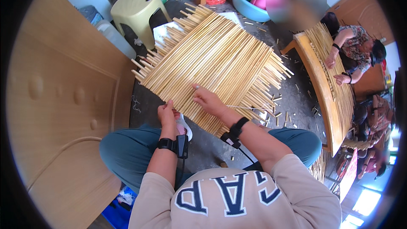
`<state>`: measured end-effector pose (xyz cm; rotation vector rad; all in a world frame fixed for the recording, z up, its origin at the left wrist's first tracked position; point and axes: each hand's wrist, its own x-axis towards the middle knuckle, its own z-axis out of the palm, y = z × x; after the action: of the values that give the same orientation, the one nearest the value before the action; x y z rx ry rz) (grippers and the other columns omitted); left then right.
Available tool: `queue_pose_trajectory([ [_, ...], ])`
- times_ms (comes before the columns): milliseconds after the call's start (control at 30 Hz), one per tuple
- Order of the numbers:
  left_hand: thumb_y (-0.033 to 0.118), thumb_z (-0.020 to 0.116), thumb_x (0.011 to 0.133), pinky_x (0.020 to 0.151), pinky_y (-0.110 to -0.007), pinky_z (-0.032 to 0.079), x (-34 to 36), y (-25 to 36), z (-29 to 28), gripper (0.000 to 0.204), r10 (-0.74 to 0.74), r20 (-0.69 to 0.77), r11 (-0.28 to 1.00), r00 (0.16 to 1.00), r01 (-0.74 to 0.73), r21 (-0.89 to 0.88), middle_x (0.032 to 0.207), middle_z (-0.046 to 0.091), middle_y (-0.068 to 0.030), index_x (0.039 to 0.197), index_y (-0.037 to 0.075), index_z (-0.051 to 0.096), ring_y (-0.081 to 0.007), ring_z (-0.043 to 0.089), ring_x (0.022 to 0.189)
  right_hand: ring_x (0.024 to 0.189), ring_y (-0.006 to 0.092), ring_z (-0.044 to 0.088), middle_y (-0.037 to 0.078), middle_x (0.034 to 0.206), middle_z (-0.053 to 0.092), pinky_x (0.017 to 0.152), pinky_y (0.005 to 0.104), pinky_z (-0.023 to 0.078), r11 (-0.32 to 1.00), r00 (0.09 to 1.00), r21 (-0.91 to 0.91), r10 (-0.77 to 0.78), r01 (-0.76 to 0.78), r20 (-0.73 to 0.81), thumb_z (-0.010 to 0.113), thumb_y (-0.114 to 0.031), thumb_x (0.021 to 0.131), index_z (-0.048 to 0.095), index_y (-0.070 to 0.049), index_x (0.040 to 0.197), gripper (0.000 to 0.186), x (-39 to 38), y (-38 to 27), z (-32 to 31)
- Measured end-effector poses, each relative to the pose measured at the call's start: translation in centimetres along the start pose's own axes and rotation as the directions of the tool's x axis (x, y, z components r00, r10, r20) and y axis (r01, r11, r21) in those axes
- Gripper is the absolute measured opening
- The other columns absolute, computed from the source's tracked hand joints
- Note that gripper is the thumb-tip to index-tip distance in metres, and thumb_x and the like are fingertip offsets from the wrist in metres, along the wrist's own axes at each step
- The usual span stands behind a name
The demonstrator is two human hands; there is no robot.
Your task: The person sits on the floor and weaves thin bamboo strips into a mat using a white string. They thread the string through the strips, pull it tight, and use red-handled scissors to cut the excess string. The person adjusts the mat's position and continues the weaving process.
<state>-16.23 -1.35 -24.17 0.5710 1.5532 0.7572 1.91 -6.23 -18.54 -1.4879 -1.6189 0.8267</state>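
In front of my knees lies a large mat of straw-coloured reed sticks [207, 59], its long rods side by side over crosswise ones whose ends jut out at the sides. My left hand [166, 113] is at the mat's near left edge, fingers curled in a pinch at the rim; whether a thread is between them is too small to see. On the rods to the right rests my right hand [207, 100], index finger stretched out and the others loosely bent, holding nothing visible. A thin pale cord [239, 107] crosses the mat beside the right wrist.
A cream plastic stool [137, 11] stands beyond the mat, and a blue basin [246, 0] with bottles sits farther back. A wooden panel [68, 97] rises on the left. At right, another person [358, 49] works at a wooden-framed reed piece [324, 85]. Cut stick bits [286, 119] litter the floor.
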Motion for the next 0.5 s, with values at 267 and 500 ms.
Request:
queue_pose_trajectory([
  [267, 0.028, 0.064, 0.076, 0.050, -0.030, 0.046, -0.4, 0.2, 0.1, 0.049, 0.192, -0.163, 0.975, 0.968, -0.169, 0.147, 0.091, 0.053, -0.0108, 0.111, 0.004, 0.040, -0.0182, 0.055, 0.073, 0.080, 0.0092, 0.055, 0.002, 0.086, 0.061, 0.071, 0.0216, 0.045, 0.992, 0.910, 0.063, 0.128, -0.112, -0.394, 0.058, -0.002, 0.079, 0.059, -0.003, 0.086, 0.007, -5.2, -9.5, -19.1],
  [500, 0.016, 0.061, 0.079, 0.057, -0.036, 0.047, 0.2, 2.4, 0.7, 0.043, 0.050, 0.148, 0.998, 0.988, -0.044, -0.041, 0.101, 0.051, -0.0106, 0.114, 0.007, 0.037, -0.0230, 0.054, 0.082, 0.068, 0.0107, 0.058, 0.008, 0.081, 0.061, 0.059, 0.0206, 0.045, 0.966, 0.402, 0.174, 0.085, 0.191, -0.912, 0.052, -0.013, 0.086, 0.055, -0.003, 0.086, 0.010, -12.1, -9.6, -28.1],
])
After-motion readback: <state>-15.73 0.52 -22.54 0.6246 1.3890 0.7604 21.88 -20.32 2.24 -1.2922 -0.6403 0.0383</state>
